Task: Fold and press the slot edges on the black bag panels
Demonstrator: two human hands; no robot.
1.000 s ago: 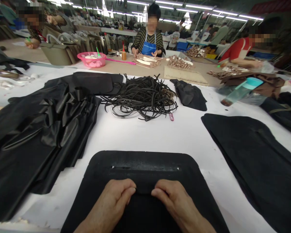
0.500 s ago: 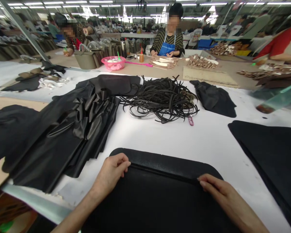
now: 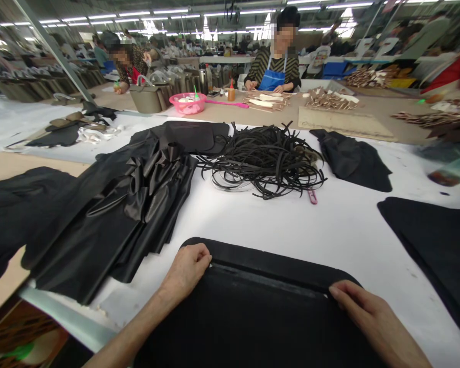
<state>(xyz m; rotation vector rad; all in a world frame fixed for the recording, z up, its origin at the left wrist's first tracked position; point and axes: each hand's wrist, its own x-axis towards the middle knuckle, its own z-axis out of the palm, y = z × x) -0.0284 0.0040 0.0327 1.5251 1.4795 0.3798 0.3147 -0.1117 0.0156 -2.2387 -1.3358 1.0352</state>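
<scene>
A large black panel [image 3: 253,327] with rounded upper corners, which looks like leather, lies in front of me. Near its far edge a narrow black strip [image 3: 268,273] runs across between my hands. My left hand [image 3: 191,268] is closed in a pinch on the strip's left end, by the panel's upper left corner. At the right end, my right hand [image 3: 358,306] pinches the strip with thumb and forefinger. A dull greyish band shows on the panel just below the strip. Tiny pale spots show beside both sets of fingertips.
Draped black sheets [image 3: 138,199] lie to the left. A tangled heap of black strips [image 3: 268,158] sits ahead, with a pink-handled tool [image 3: 312,197] beside it. More black panels [image 3: 437,245] lie at right. Across the table, a person in a blue apron [image 3: 272,79] handles brown pieces.
The greyish band was above the strip and now shows below it; the strip has shifted toward the panel's far edge. Both hands still pinch. The whole view has shifted slightly.
</scene>
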